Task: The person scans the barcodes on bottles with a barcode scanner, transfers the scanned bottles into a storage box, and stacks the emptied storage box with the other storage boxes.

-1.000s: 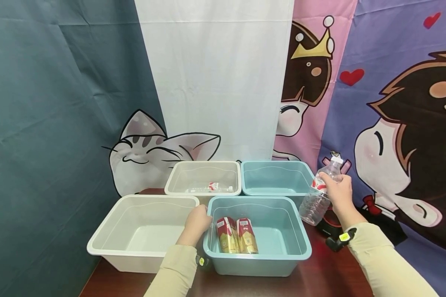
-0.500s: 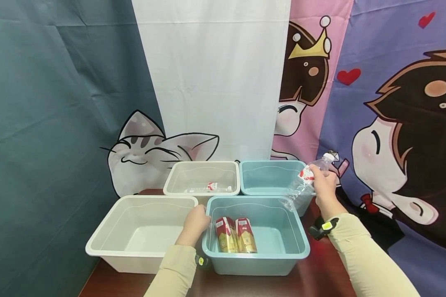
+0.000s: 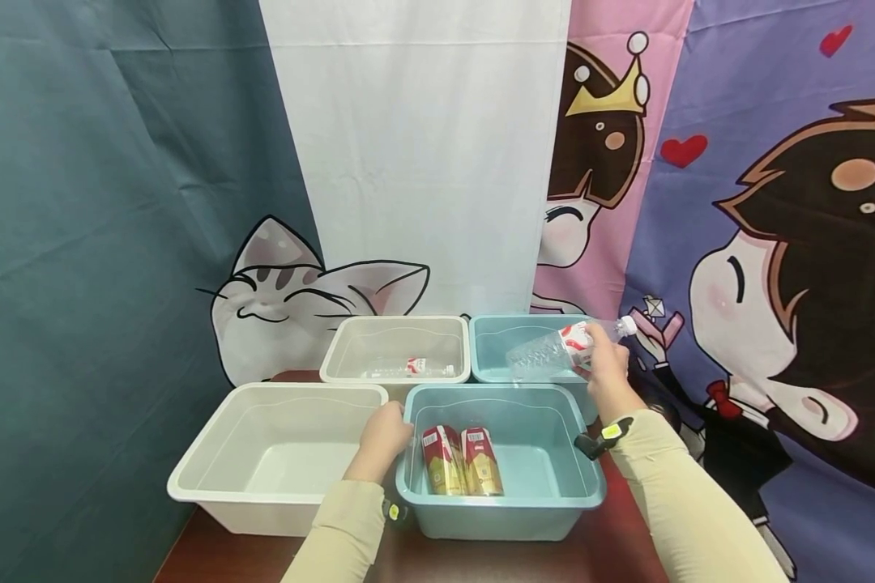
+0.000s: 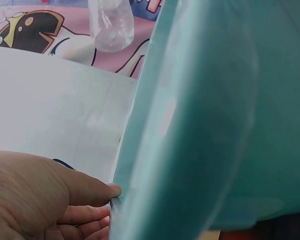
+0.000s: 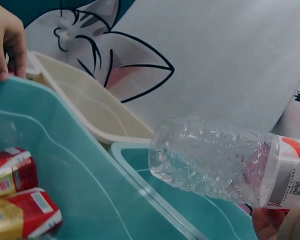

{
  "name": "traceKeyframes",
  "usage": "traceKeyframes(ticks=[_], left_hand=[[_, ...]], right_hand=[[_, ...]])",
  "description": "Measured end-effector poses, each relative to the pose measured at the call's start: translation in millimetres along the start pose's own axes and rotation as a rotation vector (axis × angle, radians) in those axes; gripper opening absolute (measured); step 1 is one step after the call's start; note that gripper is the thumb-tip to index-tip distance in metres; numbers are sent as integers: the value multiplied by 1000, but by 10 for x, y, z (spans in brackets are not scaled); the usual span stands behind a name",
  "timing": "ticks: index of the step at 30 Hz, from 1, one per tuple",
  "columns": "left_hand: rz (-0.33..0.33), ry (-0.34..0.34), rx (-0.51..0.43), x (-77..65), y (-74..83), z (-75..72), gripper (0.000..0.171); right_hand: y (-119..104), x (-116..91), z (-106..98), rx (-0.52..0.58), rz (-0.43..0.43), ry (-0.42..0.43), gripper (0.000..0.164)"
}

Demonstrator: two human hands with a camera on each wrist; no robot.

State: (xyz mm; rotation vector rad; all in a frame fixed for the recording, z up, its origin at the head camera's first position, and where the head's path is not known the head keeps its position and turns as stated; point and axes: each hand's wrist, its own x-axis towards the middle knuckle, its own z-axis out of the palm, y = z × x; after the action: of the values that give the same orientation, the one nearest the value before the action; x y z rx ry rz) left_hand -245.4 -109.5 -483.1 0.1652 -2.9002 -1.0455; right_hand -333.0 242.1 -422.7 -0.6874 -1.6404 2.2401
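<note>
My left hand (image 3: 382,441) pinches the left rim of the front blue bin (image 3: 503,503); in the left wrist view, the thumb (image 4: 97,192) lies on the rim's edge. Two red-and-gold packs (image 3: 483,465) lie side by side inside this bin. My right hand (image 3: 607,372) grips a clear plastic bottle (image 3: 543,355) around its red-and-white label. The bottle is tilted almost level, its white cap to the right and its base to the left, above the back blue bin (image 3: 492,344). Up close, the right wrist view shows the ribbed bottle (image 5: 210,160) with no visible liquid.
A white bin (image 3: 284,465) stands at front left. Behind it, a smaller white bin (image 3: 343,344) holds another clear bottle (image 3: 416,368) on its side. All bins sit on a dark red table (image 3: 219,559), with a printed cloth (image 3: 416,162) hanging behind them.
My right hand has carried the bottle leftward, from right of the bins to above the back blue bin, and tipped it from near upright to almost level. My left hand stays on the rim.
</note>
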Motion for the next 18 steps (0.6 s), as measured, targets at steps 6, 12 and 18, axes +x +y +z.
traceKeyframes(ticks=[6, 12, 18], left_hand=[[1, 0, 0, -13, 17, -12, 24], [10, 7, 6, -6, 10, -4, 23], [5, 7, 9, -2, 1, -7, 24]], right_hand=[[75, -28, 141, 69, 79, -34, 46], [144, -81, 282, 118, 160, -68, 62], [241, -169, 411, 182, 211, -109, 74]])
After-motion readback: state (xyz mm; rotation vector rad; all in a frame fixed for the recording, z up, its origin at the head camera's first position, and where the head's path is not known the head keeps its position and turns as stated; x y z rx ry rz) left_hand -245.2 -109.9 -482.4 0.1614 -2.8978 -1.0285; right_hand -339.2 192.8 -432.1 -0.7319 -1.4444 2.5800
